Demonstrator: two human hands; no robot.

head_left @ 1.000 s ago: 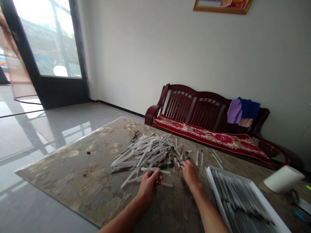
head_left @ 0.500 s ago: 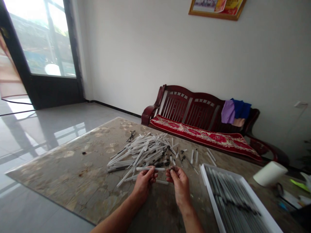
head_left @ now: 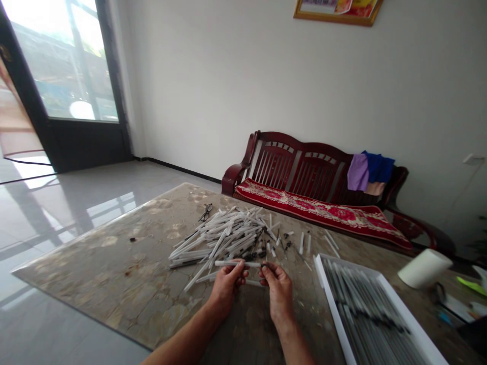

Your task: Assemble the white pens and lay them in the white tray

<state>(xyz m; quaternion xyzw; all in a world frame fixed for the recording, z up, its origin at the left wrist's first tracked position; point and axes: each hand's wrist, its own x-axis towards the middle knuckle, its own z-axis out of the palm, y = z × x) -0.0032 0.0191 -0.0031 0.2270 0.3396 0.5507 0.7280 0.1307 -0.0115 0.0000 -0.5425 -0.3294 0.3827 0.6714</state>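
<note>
My left hand (head_left: pixel 225 287) pinches a white pen barrel (head_left: pixel 238 263) and holds it level over the marble table (head_left: pixel 125 276). At the barrel's right end, my right hand (head_left: pixel 278 293) is closed on a small dark part that touches the barrel. A heap of white pen barrels (head_left: pixel 224 235) lies just beyond both hands. Small black and white pen parts (head_left: pixel 283 243) are scattered to the right of the heap.
A white tray (head_left: pixel 327 284) with several finished pens lies at the right. Behind it lies a white roll (head_left: pixel 424 268). Glasses (head_left: pixel 205 212) rest at the table's far side. A wooden bench with a red cushion (head_left: pixel 323 210) stands behind the table, a glass door (head_left: pixel 64 76) at the left.
My right hand drew back from the scattered small parts with a dark piece and came to the right end of the barrel. The left hand kept hold of the barrel.
</note>
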